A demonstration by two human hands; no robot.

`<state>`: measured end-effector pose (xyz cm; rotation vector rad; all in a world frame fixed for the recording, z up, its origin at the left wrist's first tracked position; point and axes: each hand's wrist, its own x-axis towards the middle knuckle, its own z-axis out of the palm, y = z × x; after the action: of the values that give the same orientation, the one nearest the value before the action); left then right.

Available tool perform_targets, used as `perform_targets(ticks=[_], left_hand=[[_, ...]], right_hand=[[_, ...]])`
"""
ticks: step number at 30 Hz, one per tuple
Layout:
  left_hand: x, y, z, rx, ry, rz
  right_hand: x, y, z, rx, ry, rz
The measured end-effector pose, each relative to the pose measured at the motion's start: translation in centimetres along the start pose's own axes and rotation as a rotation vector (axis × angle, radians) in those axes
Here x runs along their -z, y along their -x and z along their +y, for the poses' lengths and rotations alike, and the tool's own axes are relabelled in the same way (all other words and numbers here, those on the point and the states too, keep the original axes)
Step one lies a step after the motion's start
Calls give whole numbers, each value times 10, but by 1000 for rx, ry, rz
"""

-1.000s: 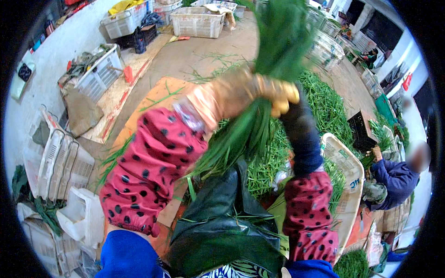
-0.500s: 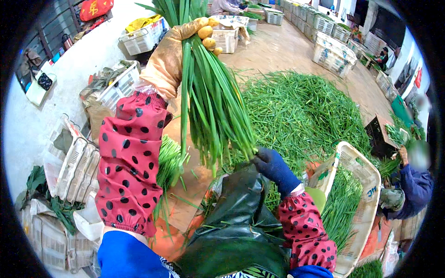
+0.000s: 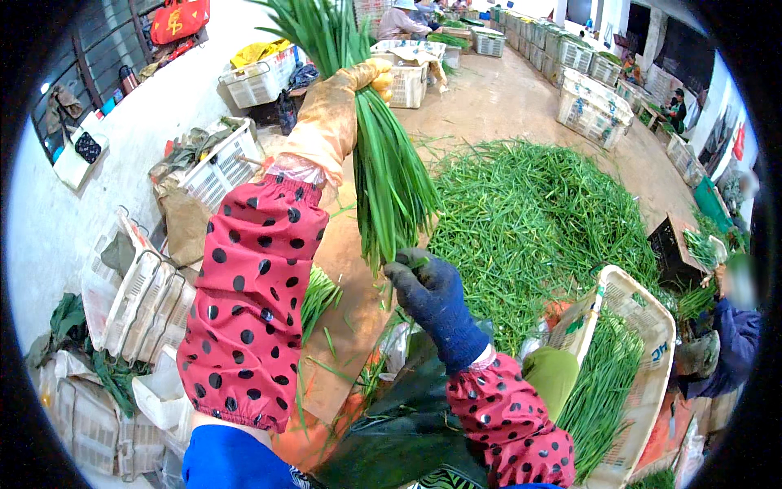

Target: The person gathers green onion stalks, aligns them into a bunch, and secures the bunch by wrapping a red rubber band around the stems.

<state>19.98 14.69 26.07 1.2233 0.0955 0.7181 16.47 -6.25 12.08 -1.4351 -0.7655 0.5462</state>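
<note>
My left hand (image 3: 358, 85), in a tan rubber glove, is raised and grips a bunch of long green chives (image 3: 389, 167) near its middle. The stalk ends hang down and the leaf tips point up out of the picture. My right hand (image 3: 425, 284), in a dark blue glove, sits just under the hanging ends and touches them with its fingers. Both forearms wear red sleeves with black dots. A dark green apron (image 3: 403, 432) covers my lap below.
A big heap of loose chives (image 3: 542, 224) lies on the floor ahead. A white crate (image 3: 648, 322) with chives in it stands at my right, where another person's arm (image 3: 729, 342) shows. White crates (image 3: 220, 167) and flattened baskets (image 3: 138, 301) line the left wall. More crates (image 3: 586, 102) stand further back.
The raised bunch has shifted a little to the right and further from me. My right hand has come up from the heap to the bunch's lower ends.
</note>
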Motion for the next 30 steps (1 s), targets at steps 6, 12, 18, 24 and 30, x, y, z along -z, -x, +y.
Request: perform_targets(ticks=[6,12,18,24,30], left_hand=[[17,-4,34,-128,-10,160],[14,17,47,11,-100,-184],[-25,55,14,400,-99,-384],[-49,70,-31,109,-318,-244],[-28,101,-60,-85,-917,-268]], right_hand=[[41,12,73,-89,124,58],[118,-7,78,274,915,28],[41,-62,-23,355,-324,-161],[-1,-47,-22,129,-405,-100],[10,-4,41,34,-459,123]])
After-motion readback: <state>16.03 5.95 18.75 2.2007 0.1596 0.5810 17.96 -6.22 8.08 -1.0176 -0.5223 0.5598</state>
